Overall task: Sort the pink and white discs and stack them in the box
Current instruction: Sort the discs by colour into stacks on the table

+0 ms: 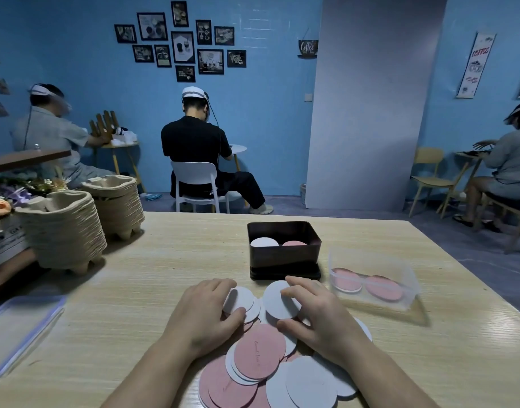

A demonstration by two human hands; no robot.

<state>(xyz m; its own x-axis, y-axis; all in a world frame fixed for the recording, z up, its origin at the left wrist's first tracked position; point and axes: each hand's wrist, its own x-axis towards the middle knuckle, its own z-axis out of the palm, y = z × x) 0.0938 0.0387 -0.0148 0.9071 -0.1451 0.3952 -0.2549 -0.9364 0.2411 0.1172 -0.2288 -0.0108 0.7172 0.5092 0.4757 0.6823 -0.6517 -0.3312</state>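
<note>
Left hand [205,315] pinches a white stack [238,298], right hand [322,318] one white disc [278,303]; box [284,256] and clear tub [400,301] stand above them; bottom edge cuts the pile [258,375].

Discs covered and cropped
The pile [253,369] runs off the bottom edge; the left hand [205,313] and right hand [319,318] cover parts of the white discs [278,306] they pinch; the box [284,256] wall hides its stacks' height; pink-disc writing is unreadable.

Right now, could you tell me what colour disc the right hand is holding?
White: the disc in the right hand, head view.
</note>
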